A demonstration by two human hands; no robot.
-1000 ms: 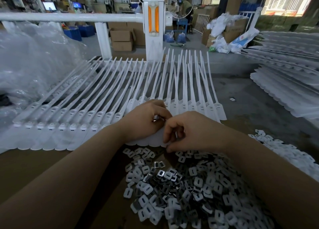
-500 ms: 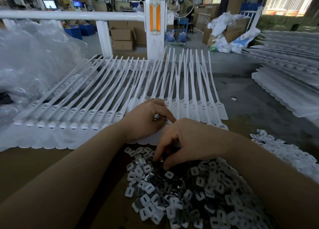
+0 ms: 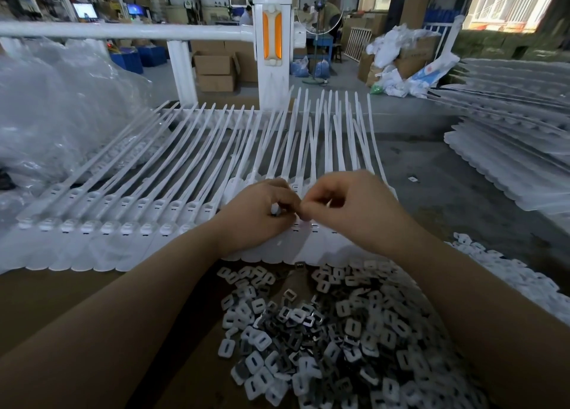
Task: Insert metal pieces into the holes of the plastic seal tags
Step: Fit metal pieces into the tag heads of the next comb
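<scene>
A: Which step is this?

B: My guess is seating a piece. Both hands meet over the row of plastic seal tags (image 3: pixel 129 223) lying side by side on the desk (image 3: pixel 46 303). The left hand (image 3: pixel 256 214) rests on the tag heads with fingers curled, and something small and pale shows in its grip; I can't make out what. The right hand (image 3: pixel 348 208) has its fingertips pinched together right at the left hand's fingers, just above a slot. What it pinches is hidden, though a metal piece seems likely.

A: So what does the next move need?

B: Lining the piece up square with the narrow slot under the fingertips and pressing it straight down, while the left hand keeps the tag head from sliding. After that, another piece from the heap of metal pieces (image 3: pixel 324 331), which sits on the desk just in front of the tags, between the forearms.

A: Anything in the way?

B: The tags' long tails fan out and overlap behind the hands, but they lie clear of the slots. One stray piece (image 3: pixel 298 265) sits at the tags' near edge. Stacks of more tags (image 3: pixel 509 149) are well off to the right, crumpled plastic bags (image 3: pixel 61 115) to the left, and a white railing post (image 3: pixel 273 44) stands behind.
</scene>
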